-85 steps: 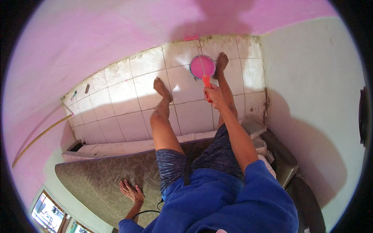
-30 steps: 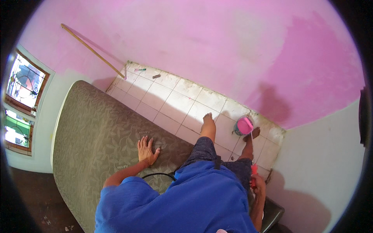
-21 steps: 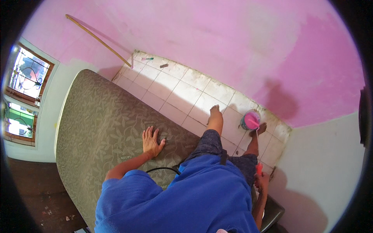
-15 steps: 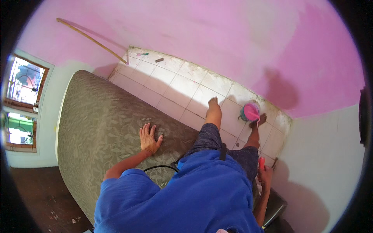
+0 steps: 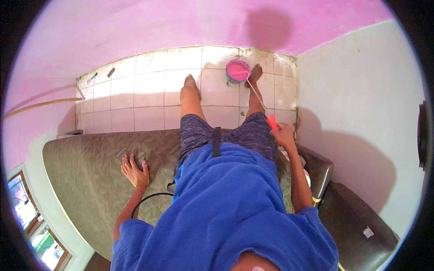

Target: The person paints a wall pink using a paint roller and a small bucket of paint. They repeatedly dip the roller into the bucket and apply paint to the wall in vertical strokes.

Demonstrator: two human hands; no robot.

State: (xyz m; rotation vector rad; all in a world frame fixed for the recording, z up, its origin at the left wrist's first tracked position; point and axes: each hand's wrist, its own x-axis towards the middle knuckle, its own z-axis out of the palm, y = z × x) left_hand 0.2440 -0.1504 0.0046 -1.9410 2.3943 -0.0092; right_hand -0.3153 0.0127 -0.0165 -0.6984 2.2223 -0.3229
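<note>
My right hand (image 5: 283, 135) is closed around the orange-red handle of a paint roller (image 5: 272, 122). Its thin pale rod slants down to a pink roller head, which lies in a bucket (image 5: 229, 78) of bright pink paint on the tiled floor. The bucket stands between my bare feet, close beside the right one. On the left, my left hand (image 5: 134, 170) rests flat with fingers spread on a mattress (image 5: 95, 180) covered in grey-brown leaf-patterned cloth. Nothing is in that hand.
The far wall (image 5: 181, 27) is patchy pink; the right wall (image 5: 357, 86) is pale. A long wooden pole (image 5: 45, 105) leans at the left. Small tools (image 5: 92, 77) lie by the floor's far edge. A dark brown padded seat (image 5: 357, 221) stands at the lower right.
My view has swung to the right and levelled with the far wall. The roller's rod and head show more plainly in the bucket. My left hand stays on the mattress.
</note>
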